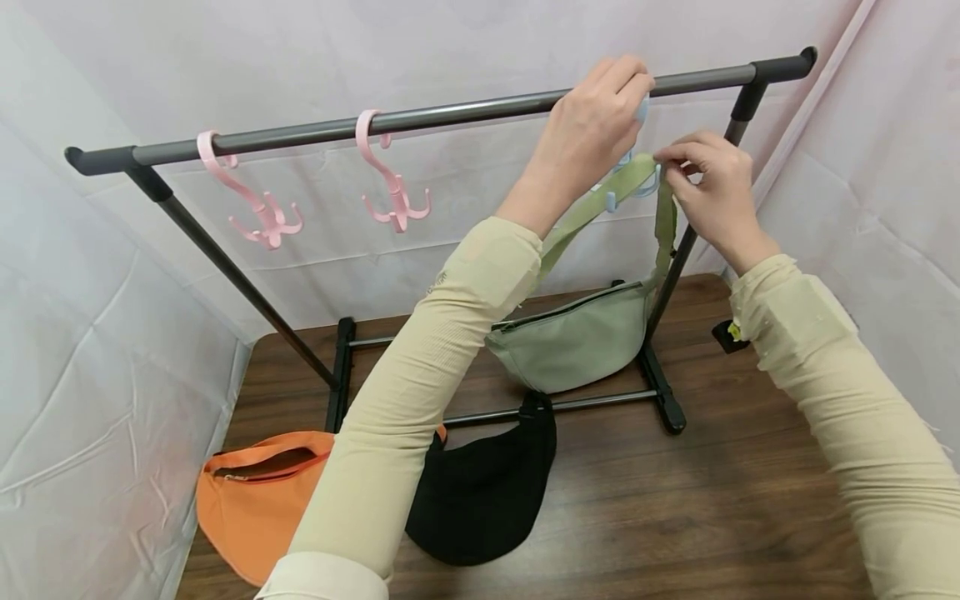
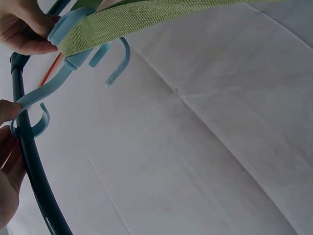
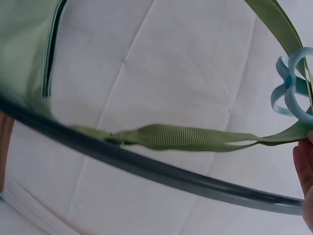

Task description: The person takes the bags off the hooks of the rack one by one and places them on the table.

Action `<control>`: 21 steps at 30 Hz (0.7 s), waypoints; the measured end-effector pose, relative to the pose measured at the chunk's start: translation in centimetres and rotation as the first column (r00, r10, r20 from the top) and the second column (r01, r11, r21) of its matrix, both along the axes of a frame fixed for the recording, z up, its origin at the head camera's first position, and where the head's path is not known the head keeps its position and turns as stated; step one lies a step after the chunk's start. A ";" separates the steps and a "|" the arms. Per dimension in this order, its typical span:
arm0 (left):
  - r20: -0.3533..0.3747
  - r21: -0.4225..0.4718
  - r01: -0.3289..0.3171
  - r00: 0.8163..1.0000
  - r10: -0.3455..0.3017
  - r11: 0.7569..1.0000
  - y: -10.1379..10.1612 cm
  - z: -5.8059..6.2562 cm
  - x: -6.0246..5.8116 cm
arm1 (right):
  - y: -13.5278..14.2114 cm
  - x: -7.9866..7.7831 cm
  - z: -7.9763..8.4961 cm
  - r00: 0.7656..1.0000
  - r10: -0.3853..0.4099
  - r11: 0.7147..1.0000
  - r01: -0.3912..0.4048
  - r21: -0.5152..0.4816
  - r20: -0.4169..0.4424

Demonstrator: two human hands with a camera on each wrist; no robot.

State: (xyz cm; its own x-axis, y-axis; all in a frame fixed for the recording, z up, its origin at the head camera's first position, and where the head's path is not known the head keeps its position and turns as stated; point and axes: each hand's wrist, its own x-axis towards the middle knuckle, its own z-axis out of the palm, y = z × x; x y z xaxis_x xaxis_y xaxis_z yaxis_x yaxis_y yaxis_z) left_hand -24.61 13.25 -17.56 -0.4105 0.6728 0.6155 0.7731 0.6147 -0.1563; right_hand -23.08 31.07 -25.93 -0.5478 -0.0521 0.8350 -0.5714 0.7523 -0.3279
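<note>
My left hand (image 1: pixel 592 117) is at the top rail, its fingers around the upper curve of a light blue hook (image 2: pixel 49 90) that hooks over the rail. A sage-green belt bag (image 1: pixel 577 337) hangs by its green strap (image 2: pixel 142 22), which lies over the blue hook's lower prongs. Close beside those prongs, my right hand (image 1: pixel 712 187) pinches the strap between thumb and fingers. In the right wrist view the strap runs slightly twisted from the bag to the right fingertips (image 3: pixel 304 166). The left hand partly hides the blue hook in the head view.
Two pink hooks (image 1: pixel 258 204) (image 1: pixel 393 179) hang on the left part of the dark rail (image 1: pixel 465 110). On the brown wooden surface (image 1: pixel 720 492) lie an orange bag (image 1: pixel 251 517) and a black bag (image 1: pixel 483 500). A small black-and-yellow item (image 1: pixel 729 335) lies by the right curtain.
</note>
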 end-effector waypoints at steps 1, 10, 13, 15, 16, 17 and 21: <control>0.000 0.000 0.002 1.000 -0.002 1.000 0.0 0.0 0.0 | 0.0 0.0 0.2 1.000 0.001 1.000 -0.001 0.014 -0.012; -0.041 0.030 0.021 0.999 -0.020 0.999 -0.3 -0.3 0.0 | -0.5 -0.1 1.8 0.997 -0.019 0.999 0.023 0.047 -0.081; -0.042 0.031 0.023 0.999 -0.021 0.999 -0.3 -0.3 -0.1 | -0.8 0.1 2.1 0.995 -0.019 0.998 0.025 0.060 -0.095; -0.045 0.035 0.025 0.999 -0.023 0.999 -0.3 -0.3 -0.1 | -0.9 0.3 2.4 0.994 0.000 0.998 0.008 0.064 -0.111; -0.048 0.036 0.025 0.999 -0.024 0.999 -0.3 -0.3 -0.1 | -0.9 0.4 2.6 0.993 0.010 0.998 -0.002 0.069 -0.121; -0.047 0.037 0.025 0.999 -0.023 0.999 -0.3 -0.3 -0.2 | -0.9 0.5 2.7 0.991 0.019 0.997 -0.009 0.073 -0.130; -0.073 0.022 0.012 0.997 -0.010 1.000 -0.2 -0.4 -0.2 | -1.1 0.9 3.2 0.987 0.045 0.997 -0.034 0.076 -0.156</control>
State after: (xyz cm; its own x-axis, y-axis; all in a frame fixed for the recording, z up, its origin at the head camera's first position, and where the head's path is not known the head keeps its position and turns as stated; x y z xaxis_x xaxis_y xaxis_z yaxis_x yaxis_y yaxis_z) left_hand -24.85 13.07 -17.96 -0.3568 0.6625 0.6586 0.7671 0.6102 -0.1982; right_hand -22.14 29.98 -22.75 -0.4057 -0.1354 0.9039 -0.6414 0.7468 -0.1760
